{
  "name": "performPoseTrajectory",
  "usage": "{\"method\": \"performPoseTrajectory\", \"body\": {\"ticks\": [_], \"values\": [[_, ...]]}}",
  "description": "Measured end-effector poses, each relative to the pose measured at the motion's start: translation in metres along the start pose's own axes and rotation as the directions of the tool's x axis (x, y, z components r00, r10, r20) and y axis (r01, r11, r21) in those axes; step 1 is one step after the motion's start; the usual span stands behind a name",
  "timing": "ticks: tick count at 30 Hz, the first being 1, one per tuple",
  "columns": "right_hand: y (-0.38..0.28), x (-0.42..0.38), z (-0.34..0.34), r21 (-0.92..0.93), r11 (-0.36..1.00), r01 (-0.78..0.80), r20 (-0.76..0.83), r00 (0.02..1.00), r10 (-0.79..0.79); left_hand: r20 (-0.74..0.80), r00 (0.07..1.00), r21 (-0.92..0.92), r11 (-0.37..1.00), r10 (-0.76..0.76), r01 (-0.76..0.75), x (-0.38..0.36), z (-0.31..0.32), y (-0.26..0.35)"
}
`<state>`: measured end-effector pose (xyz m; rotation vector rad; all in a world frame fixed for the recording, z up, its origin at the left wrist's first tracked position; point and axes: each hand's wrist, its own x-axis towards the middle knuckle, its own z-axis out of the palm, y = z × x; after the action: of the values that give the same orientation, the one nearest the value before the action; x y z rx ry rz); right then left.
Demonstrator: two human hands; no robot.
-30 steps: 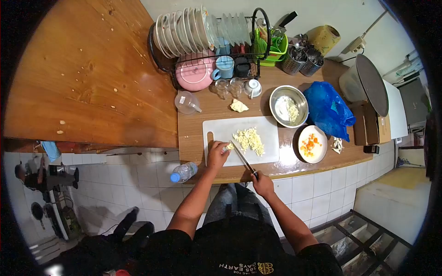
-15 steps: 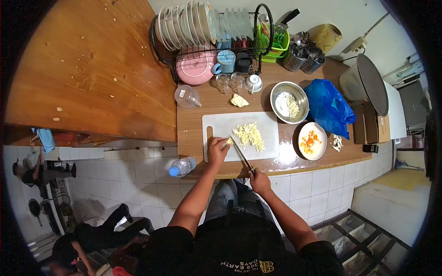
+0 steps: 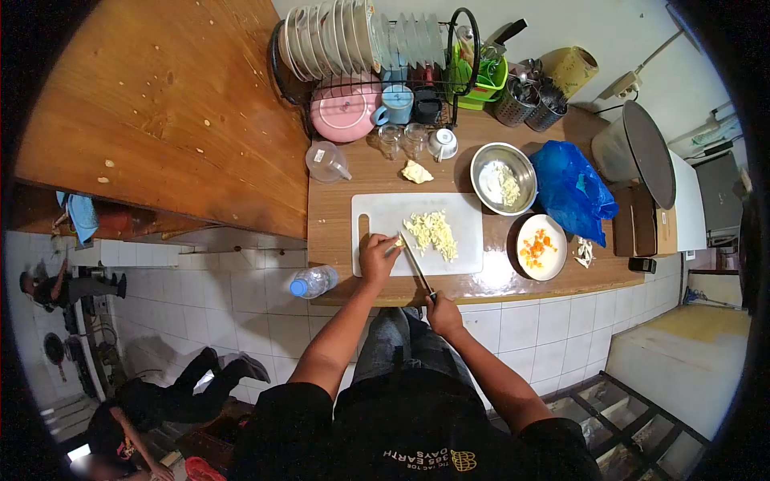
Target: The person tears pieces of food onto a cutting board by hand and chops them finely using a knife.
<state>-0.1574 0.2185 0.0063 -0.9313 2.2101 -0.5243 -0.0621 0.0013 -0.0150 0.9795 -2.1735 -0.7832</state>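
Observation:
My left hand [image 3: 377,259] presses a small pale piece of food [image 3: 398,241] onto the white cutting board [image 3: 461,210]. My right hand [image 3: 442,314] grips the handle of a knife [image 3: 416,265], whose blade slants up to the piece beside my left fingers. A heap of pale chopped bits [image 3: 432,232] lies on the board just right of the blade.
A steel bowl [image 3: 503,179] with chopped bits, a white plate [image 3: 541,248] with orange pieces and a blue plastic bag [image 3: 573,190] stand right of the board. A dish rack [image 3: 377,56], pink pot [image 3: 346,107] and glasses are behind. A water bottle [image 3: 312,281] lies at the counter's left edge.
My hands stay at the board, the knife still at the small piece. The whole view has drifted slightly as my head moved. A person at lower left has shifted.

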Motion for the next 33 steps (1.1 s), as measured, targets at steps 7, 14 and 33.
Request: {"method": "performPoseTrajectory", "body": {"ticks": [7, 14, 33], "values": [[-0.005, 0.002, -0.006, -0.018, 1.0, 0.001, 0.007, 1.0, 0.0, -0.05, 0.999, 0.085, 0.996, -0.005, 0.009, 0.001, 0.007, 0.006], [0.007, 0.001, -0.003, 0.049, 0.999, 0.004, 0.017, 1.0, -0.005, -0.043, 0.996, 0.082, 0.993, -0.076, 0.079, 0.0, 0.009, 0.008], [-0.004, -0.001, -0.025, -0.064, 0.997, -0.037, 0.02, 0.999, 0.039, -0.048, 0.996, 0.07, 0.995, 0.08, -0.077, -0.003, 0.005, -0.008]]}}
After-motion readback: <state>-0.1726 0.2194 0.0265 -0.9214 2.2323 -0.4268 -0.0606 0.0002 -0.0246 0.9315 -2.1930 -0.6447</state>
